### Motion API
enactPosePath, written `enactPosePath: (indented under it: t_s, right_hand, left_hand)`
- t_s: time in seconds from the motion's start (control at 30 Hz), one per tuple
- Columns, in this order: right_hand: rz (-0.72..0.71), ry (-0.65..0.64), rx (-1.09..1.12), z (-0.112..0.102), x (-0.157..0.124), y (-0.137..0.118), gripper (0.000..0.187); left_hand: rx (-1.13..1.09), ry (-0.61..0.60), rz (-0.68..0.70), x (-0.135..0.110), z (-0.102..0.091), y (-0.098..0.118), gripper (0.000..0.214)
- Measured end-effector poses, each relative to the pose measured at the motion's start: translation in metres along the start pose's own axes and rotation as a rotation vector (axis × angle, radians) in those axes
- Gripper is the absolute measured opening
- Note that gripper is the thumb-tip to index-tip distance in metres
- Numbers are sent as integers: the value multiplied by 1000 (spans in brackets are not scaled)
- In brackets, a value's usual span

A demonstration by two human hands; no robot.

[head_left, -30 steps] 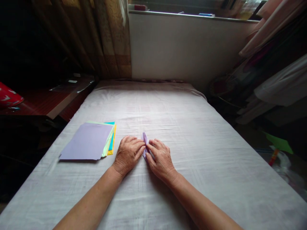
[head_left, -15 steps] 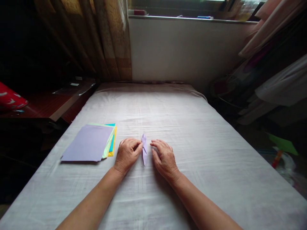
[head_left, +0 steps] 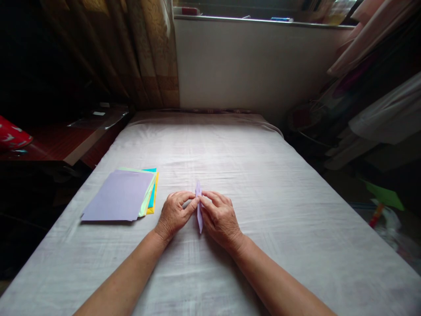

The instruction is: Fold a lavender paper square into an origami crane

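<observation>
A narrow folded piece of lilac paper (head_left: 199, 206) stands on edge on the white sheet (head_left: 230, 153), pointing away from me. My left hand (head_left: 173, 214) pinches it from the left with fingertips pressed against its middle. My right hand (head_left: 221, 218) presses against it from the right, fingers curled onto the fold. Both hands rest on the sheet, and the paper's lower part is partly hidden between them.
A stack of coloured paper sheets (head_left: 120, 195), lilac on top with green, blue and yellow edges showing, lies left of my hands. A dark wooden side table (head_left: 59, 142) stands at the left. Curtains (head_left: 144, 52) hang at the back, and hung clothes (head_left: 378, 87) crowd the right.
Half a second ago my right hand was off the folded paper with a gap; it has now come back against it. My left hand stayed on the paper throughout.
</observation>
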State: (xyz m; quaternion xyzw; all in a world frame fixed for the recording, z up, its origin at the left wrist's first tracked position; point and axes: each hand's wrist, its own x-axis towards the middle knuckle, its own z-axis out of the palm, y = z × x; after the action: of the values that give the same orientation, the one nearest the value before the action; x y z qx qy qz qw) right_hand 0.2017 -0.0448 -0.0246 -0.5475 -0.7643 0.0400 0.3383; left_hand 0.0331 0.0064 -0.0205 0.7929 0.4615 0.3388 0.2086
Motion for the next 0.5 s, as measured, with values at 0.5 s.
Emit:
enactPosePath:
  t_s: [0.5]
  right_hand:
    - [363,76,692,6,5,5,40]
  left_hand:
    - [-301,-107,-46,3,0,1,21]
